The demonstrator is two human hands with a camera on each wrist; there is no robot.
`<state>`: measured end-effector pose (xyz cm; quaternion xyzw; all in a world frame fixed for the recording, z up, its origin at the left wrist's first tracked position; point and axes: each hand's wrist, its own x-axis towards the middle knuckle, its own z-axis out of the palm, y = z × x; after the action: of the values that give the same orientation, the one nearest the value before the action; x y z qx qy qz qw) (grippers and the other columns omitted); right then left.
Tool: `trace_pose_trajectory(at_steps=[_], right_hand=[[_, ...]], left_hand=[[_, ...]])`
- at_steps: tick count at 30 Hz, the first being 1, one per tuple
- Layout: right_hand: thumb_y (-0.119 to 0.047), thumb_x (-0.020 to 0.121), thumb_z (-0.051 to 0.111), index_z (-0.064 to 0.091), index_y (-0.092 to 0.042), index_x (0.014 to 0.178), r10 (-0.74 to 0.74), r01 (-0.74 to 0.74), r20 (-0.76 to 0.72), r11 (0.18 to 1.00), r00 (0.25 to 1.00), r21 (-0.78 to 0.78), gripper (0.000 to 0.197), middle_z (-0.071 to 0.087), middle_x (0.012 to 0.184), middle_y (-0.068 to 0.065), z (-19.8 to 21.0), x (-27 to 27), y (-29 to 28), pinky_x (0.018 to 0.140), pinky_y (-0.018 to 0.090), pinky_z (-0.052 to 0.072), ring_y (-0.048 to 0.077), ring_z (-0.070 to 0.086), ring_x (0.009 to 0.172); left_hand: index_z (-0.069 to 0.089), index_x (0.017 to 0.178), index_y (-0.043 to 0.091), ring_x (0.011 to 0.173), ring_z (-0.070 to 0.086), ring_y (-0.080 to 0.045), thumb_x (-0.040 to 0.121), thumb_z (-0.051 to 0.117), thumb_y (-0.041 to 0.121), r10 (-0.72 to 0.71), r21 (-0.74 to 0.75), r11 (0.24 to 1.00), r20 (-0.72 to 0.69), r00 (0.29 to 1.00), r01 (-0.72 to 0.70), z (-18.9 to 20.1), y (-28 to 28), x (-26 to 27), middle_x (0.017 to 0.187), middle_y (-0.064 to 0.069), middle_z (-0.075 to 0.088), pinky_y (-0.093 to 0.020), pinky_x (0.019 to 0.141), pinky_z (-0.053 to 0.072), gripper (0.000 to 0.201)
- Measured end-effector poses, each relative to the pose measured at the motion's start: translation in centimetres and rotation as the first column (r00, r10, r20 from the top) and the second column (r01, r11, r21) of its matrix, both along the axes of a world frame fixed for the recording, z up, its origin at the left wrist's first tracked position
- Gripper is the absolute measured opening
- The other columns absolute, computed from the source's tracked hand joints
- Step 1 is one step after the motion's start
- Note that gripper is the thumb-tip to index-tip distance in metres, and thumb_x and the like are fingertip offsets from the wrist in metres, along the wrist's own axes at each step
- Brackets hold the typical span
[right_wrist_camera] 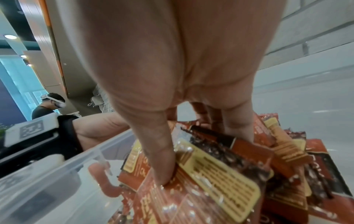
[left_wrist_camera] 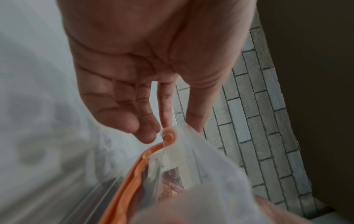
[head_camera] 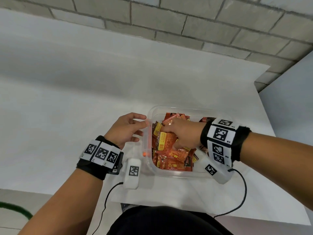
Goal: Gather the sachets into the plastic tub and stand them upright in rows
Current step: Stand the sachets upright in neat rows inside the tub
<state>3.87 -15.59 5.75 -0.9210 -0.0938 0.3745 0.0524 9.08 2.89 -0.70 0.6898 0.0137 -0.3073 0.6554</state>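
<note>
Item: red-and-yellow foil sachets (head_camera: 171, 150), lying heaped and mostly flat inside the clear square plastic tub (head_camera: 179, 174) on the white table (head_camera: 67, 99); a few at the far side are standing on edge.

Right hand (head_camera: 183, 133): reaching down into the heap, thumb (right_wrist_camera: 162, 159) and fingers curling around a bunch of sachets directly beneath the palm, long axes lying across the fingers.

Left hand (head_camera: 126, 129): hovering just outside the tub's left wall, fingers loosely spread, fingertips (left_wrist_camera: 145, 133) sitting at the orange-trimmed rim (left_wrist_camera: 132, 174), gripping nothing.

Judgement: the right hand is the nearer one; the bunch needs tipping onto its short edge.
</note>
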Motion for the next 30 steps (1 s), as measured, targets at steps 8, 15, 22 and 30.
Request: trace_pose_trajectory(at_steps=[8, 15, 22, 30], right_hand=[[-0.024, 0.086, 0.068, 0.044, -0.02, 0.135, 0.006, -0.004, -0.045, 0.999, 0.999, 0.036, 0.054, 0.054, 0.118, 0.002, 0.1, -0.8, 0.1, 0.087, 0.031, 0.046, 0.02, 0.053, 0.105], [-0.024, 0.086, 0.068, 0.045, -0.02, 0.134, -0.03, 0.034, -0.034, 0.994, 0.999, 0.107, 0.053, 0.056, 0.103, -0.007, 0.8, -1.1, 0.0, 0.065, 0.019, 0.04, 0.01, 0.052, 0.088], [-0.025, 0.082, 0.072, 0.056, -0.025, 0.119, -0.239, 0.227, 0.001, 0.923, 0.971, 0.309, 0.04, 0.066, 0.109, -0.009, 4.8, -1.3, -2.7, 0.089, 0.036, 0.052, 0.01, 0.063, 0.095], [-0.016, 0.079, 0.069, 0.056, -0.016, 0.115, -0.432, 0.37, -0.056, 0.691, 0.9, 0.621, 0.038, 0.069, 0.111, 0.0, 8.2, -2.8, -7.8, 0.09, 0.034, 0.053, 0.016, 0.066, 0.101]], left_hand=[[0.064, 0.109, 0.018, 0.07, 0.063, -0.015, 0.084, 0.072, 0.027, -0.003, 0.0, 1.0, -0.006, 1.0, 0.003, -0.2, 0.1, 0.0, 0.09, -0.003, 0.066, -0.024, 0.056, 0.049, 0.028], [0.064, 0.109, 0.018, 0.068, 0.062, -0.013, 0.083, 0.072, 0.029, 0.011, 0.008, 1.0, 0.004, 1.0, -0.011, -0.3, 0.1, -0.1, 0.09, -0.002, 0.064, -0.023, 0.055, 0.049, 0.03], [0.065, 0.1, 0.023, 0.087, 0.06, -0.017, 0.086, 0.067, 0.034, 0.116, -0.004, 0.993, 0.092, 0.989, -0.116, 1.8, 1.0, 0.0, 0.098, 0.0, 0.063, -0.028, 0.066, 0.047, 0.018], [0.06, 0.118, 0.026, 0.105, 0.064, -0.02, 0.066, 0.067, 0.057, -0.126, -0.267, 0.953, 0.073, 0.989, 0.141, 8.2, -1.6, -2.2, 0.116, -0.003, 0.065, -0.04, 0.072, 0.056, 0.06]])
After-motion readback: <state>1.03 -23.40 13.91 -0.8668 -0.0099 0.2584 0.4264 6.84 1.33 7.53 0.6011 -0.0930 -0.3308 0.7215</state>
